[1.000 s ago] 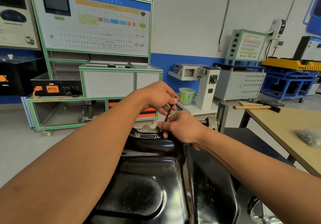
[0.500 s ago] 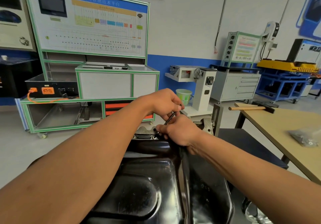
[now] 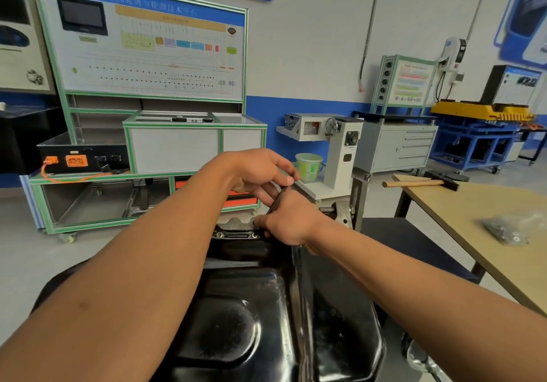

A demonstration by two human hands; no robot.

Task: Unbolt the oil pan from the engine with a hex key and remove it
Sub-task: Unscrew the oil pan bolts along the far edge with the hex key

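Head view: black oil pan (image 3: 266,316) sits bolted on the engine, filling the lower frame; both hands meet at its far flange. Left hand (image 3: 260,171) pinches the top of the hex key (image 3: 276,201), and right hand (image 3: 291,221) steadies its lower end at a bolt. Best to seat the key fully and keep it square, lest the socket round out.

Your left hand (image 3: 260,171) sits above your right hand (image 3: 288,221), hex key (image 3: 276,199) between them, apparently over the oil pan (image 3: 251,322) flange.
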